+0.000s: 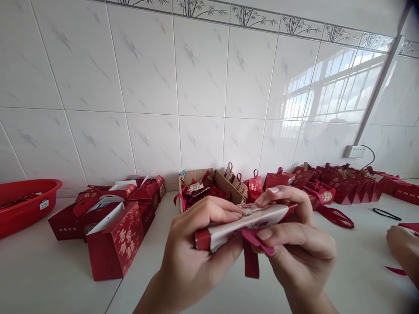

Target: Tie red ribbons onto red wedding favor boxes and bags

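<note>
Over the white countertop [157, 279], we're holding a small red-and-white packet [263, 216] up in front of us, pretty much centre view, and we're fiddling with its dark pink ribbon [251, 261]. Our left hand [196, 257] is closing around one end, thumb below and fingers over the top, so that end is looking well clamped. Our right hand [303, 246] is steadying the other end with an upper finger while the lower fingers are pinching a flattened bit of the ribbon against the underside, and one tail is hanging down between the hands. Honestly, we're reading this as the ribbon-handling step, with the strip being worked at the packet's edge, though our fingers are hiding where it's attaching, so we can't tell if it's threaded or just lying against the card. As for the next move, we're guessing it's calling for a firm left grip that isn't crushing the card, plus a careful right pinch so the ribbon isn't twisting or slipping. Behind the packet, an open cardboard box [225, 184] is holding more red pieces, and some red gift boxes [104, 257] are sitting off to our left.
</note>
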Demonstrator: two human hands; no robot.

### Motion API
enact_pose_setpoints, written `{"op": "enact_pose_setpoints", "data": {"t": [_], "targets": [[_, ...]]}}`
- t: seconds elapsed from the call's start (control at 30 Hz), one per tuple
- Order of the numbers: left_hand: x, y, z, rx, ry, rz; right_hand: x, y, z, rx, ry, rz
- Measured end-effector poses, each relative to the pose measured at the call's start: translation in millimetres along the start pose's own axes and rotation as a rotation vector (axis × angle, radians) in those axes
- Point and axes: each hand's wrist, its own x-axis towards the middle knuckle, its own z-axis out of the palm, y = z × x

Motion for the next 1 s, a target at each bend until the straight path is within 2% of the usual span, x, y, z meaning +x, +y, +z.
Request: {"op": "enact_pose_setpoints", "data": {"t": [0.23,0.4,0.53,0.6,0.77,0.87,0.93,1.0], "targets": [[1,0,-1.9,0.039,-0.041,0.089,-1,-1,2,-0.054,0.015,-0.031],[1,-3,-6.5,0.089,-0.076,0.257,4,-5,11,0.084,0.139,-0.016],[0,-3,-9.5,0.152,-0.116,0.321,6,-5,11,0.134,0.043,0.048],[-1,-2,-9.6,0.153,-0.130,0.293,5,-4,10,0.165,0.032,0.072],[-1,0,-9.2,0.118,-0.125,0.064,4,-1,10,0.170,0.073,0.204],[2,-7,-12.3,0.194,-0.101,-0.059,5,0,12,0.124,0.102,0.263],[3,-12,-15.0,0.283,0.000,-0.094,6,1,13,0.066,0.138,0.279],[3,-15,-17.5,0.366,0.185,-0.043,8,3,13,-0.010,0.186,0.283]]}}
